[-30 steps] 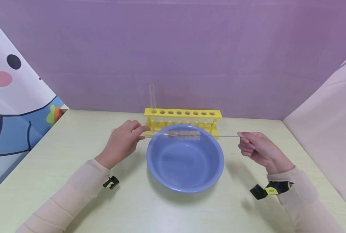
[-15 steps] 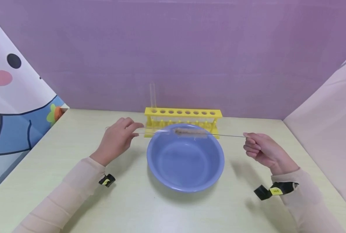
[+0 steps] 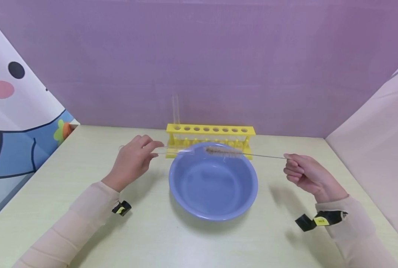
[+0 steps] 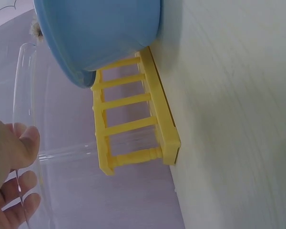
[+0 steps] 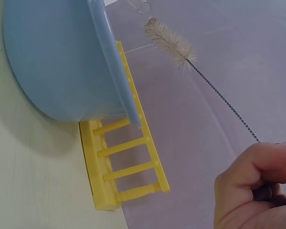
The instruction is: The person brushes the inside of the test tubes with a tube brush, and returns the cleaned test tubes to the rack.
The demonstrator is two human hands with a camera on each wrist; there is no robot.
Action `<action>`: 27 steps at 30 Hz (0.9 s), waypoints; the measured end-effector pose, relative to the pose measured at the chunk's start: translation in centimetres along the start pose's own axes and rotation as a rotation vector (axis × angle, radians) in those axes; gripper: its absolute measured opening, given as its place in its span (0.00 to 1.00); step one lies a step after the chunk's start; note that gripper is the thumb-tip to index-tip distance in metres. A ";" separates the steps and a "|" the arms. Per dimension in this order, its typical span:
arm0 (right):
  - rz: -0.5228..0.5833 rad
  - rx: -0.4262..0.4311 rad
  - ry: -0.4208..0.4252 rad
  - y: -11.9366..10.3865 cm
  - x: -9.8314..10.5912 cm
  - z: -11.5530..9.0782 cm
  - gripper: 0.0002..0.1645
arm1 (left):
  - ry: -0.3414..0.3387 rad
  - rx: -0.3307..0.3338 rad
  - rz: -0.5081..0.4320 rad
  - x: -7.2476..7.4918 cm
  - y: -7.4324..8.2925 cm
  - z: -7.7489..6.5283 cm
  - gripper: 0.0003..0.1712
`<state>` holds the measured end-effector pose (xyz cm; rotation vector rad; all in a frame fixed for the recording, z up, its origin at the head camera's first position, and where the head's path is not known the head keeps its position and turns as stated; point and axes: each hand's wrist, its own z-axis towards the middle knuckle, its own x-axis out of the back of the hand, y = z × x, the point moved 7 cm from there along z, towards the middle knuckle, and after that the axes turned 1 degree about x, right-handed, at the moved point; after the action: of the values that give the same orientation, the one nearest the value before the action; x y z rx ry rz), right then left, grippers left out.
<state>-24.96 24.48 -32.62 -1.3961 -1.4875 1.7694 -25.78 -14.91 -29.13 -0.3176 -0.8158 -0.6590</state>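
In the head view my left hand point(image 3: 130, 160) pinches a clear glass test tube point(image 3: 182, 151) between thumb and fingers. The tube lies roughly level, its mouth toward the right, over the far left rim of a blue basin point(image 3: 213, 186). My right hand point(image 3: 309, 176) grips the thin wire handle of a test tube brush point(image 3: 223, 151). Its beige bristle head point(image 5: 169, 40) hangs above the basin's far side, apart from the tube's mouth by a small gap. In the left wrist view the tube point(image 4: 25, 90) runs past the fingertips.
Behind the basin stands a yellow test tube rack point(image 3: 210, 129), partly hidden by it. A second clear test tube point(image 3: 175, 109) stands upright in the rack's leftmost hole. A purple backdrop point(image 3: 199, 67) rises at the table's point(image 3: 199, 245) far edge.
The brush has slid rightward out of the test tube, which it was inside before. My right hand has moved right and my left hand slightly left with the tube.
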 end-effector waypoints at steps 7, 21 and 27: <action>-0.004 0.000 -0.016 -0.2 -0.3 0.1 0.28 | 0.000 0.002 -0.018 -0.2 0.2 0.0 0.24; -0.073 0.012 -0.022 -0.4 -1.1 0.7 0.29 | -0.006 0.006 -0.042 -0.9 1.0 0.0 0.22; -0.106 0.013 -0.007 -0.5 -1.1 0.8 0.29 | -0.014 0.002 -0.046 -1.2 1.1 0.0 0.22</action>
<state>-25.35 23.35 -31.76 -1.2811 -1.5219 1.7180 -25.67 -13.58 -30.07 -0.3021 -0.8389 -0.6998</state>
